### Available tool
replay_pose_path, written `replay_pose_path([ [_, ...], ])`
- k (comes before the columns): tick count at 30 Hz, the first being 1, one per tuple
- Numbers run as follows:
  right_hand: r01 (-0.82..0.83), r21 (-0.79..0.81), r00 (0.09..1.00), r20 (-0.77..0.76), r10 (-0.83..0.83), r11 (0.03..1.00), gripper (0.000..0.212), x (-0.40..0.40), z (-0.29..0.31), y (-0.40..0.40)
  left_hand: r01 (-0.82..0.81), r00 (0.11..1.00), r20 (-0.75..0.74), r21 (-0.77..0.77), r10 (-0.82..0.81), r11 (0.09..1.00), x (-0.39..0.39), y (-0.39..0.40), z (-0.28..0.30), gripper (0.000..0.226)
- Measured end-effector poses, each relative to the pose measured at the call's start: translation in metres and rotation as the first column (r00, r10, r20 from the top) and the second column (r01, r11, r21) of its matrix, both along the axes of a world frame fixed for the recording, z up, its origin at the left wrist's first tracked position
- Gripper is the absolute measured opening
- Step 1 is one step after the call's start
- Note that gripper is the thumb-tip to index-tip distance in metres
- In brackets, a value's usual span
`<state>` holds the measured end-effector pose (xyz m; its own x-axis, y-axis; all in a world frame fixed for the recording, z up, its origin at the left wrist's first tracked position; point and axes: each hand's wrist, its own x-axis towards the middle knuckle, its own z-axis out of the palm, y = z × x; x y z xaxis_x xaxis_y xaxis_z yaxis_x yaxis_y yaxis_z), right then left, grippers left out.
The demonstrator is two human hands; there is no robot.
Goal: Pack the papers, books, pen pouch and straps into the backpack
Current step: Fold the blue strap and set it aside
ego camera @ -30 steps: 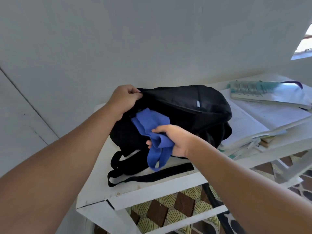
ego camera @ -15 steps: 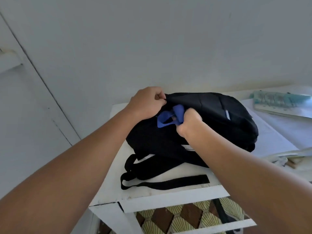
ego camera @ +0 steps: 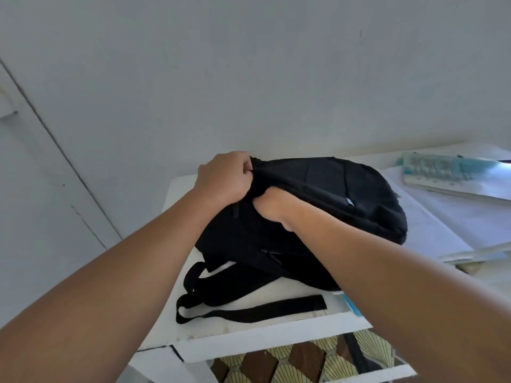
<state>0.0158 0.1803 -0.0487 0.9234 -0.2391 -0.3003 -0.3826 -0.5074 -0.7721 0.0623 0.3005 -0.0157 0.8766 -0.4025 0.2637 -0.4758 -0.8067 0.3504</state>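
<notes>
Left hand (ego camera: pixel 224 176) has a tight grip on the backpack (ego camera: pixel 345 194) rim; right hand (ego camera: pixel 272 205) sunk inside, grip hidden.

A white table (ego camera: pixel 249 331) stood under the hands, against a pale wall (ego camera: pixel 249 78). Below the forearms lay a patterned floor (ego camera: pixel 276 366) of brown and yellow tiles.

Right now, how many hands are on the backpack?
2. The left hand grips the backpack at its opening's upper edge; the right hand reaches inside that opening, its fingers hidden.
</notes>
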Motion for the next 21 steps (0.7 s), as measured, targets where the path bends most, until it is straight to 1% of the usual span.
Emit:
replay_pose_path([
  [1, -0.061, -0.051, 0.998, -0.026, 0.059, 0.997, 0.034, -0.008, 0.004, -0.002, -0.012, 1.0, 0.005, 0.031, 0.011, 0.999, 0.0, -0.003, -0.004, 0.008],
  [3, -0.186, -0.09, 0.982, -0.063, 0.181, 0.978, 0.027, -0.028, 0.014, -0.007, -0.016, 1.0, -0.007, 0.098, 0.017, 0.995, -0.004, -0.008, -0.011, 0.01],
  [4, -0.209, -0.078, 0.977, -0.063, 0.204, 0.975, 0.027, -0.036, 0.023, -0.013, -0.011, 1.0, -0.002, 0.125, 0.012, 0.992, -0.006, -0.011, -0.014, 0.012],
  [5, -0.207, -0.036, 0.978, -0.013, 0.207, 0.978, 0.026, -0.043, 0.03, -0.023, 0.003, 1.0, -0.002, 0.154, -0.003, 0.988, -0.009, -0.016, -0.015, 0.018],
  [7, -0.121, 0.093, 0.981, 0.162, 0.105, 0.988, 0.022, -0.055, 0.044, -0.04, 0.073, 0.997, -0.054, 0.197, -0.063, 0.978, -0.018, -0.027, -0.014, 0.037],
  [9, 0.022, 0.138, 0.955, 0.291, -0.062, 0.99, 0.025, -0.065, 0.053, -0.062, 0.186, 0.98, -0.114, 0.208, -0.165, 0.96, -0.037, -0.042, -0.013, 0.05],
  [10, 0.1, 0.128, 0.932, 0.336, -0.138, 0.987, 0.026, -0.068, 0.054, -0.074, 0.242, 0.968, -0.126, 0.214, -0.219, 0.946, -0.049, -0.051, -0.016, 0.053],
  [12, 0.211, 0.121, 0.897, 0.371, -0.241, 0.97, 0.028, -0.075, 0.05, -0.095, 0.333, 0.941, -0.136, 0.216, -0.31, 0.918, -0.071, -0.069, -0.024, 0.06],
  [14, 0.252, 0.135, 0.887, 0.363, -0.284, 0.958, 0.029, -0.079, 0.039, -0.113, 0.402, 0.914, -0.158, 0.25, -0.373, 0.881, -0.09, -0.086, -0.034, 0.08],
  [15, 0.265, 0.145, 0.886, 0.352, -0.3, 0.953, 0.029, -0.081, 0.033, -0.12, 0.432, 0.902, -0.159, 0.287, -0.402, 0.855, -0.097, -0.093, -0.041, 0.084],
  [16, 0.271, 0.166, 0.886, 0.343, -0.313, 0.948, 0.027, -0.083, 0.028, -0.126, 0.453, 0.891, -0.14, 0.331, -0.432, 0.828, -0.104, -0.1, -0.045, 0.08],
  [17, 0.27, 0.194, 0.882, 0.343, -0.323, 0.943, 0.024, -0.084, 0.026, -0.133, 0.453, 0.889, -0.111, 0.362, -0.445, 0.815, -0.108, -0.106, -0.049, 0.067],
  [18, 0.271, 0.215, 0.875, 0.35, -0.333, 0.938, 0.019, -0.085, 0.025, -0.139, 0.447, 0.891, -0.091, 0.348, -0.444, 0.824, -0.11, -0.11, -0.051, 0.049],
  [19, 0.269, 0.234, 0.866, 0.366, -0.341, 0.934, 0.017, -0.086, 0.026, -0.144, 0.431, 0.901, -0.079, 0.273, -0.427, 0.86, -0.109, -0.114, -0.053, 0.032],
  [20, 0.274, 0.245, 0.849, 0.392, -0.353, 0.93, 0.017, -0.085, 0.029, -0.151, 0.384, 0.922, -0.091, 0.123, -0.375, 0.915, -0.108, -0.117, -0.053, 0.02],
  [21, 0.291, 0.253, 0.818, 0.434, -0.377, 0.923, 0.021, -0.084, 0.031, -0.155, 0.284, 0.95, -0.116, -0.072, -0.291, 0.956, -0.106, -0.118, -0.051, 0.014],
])
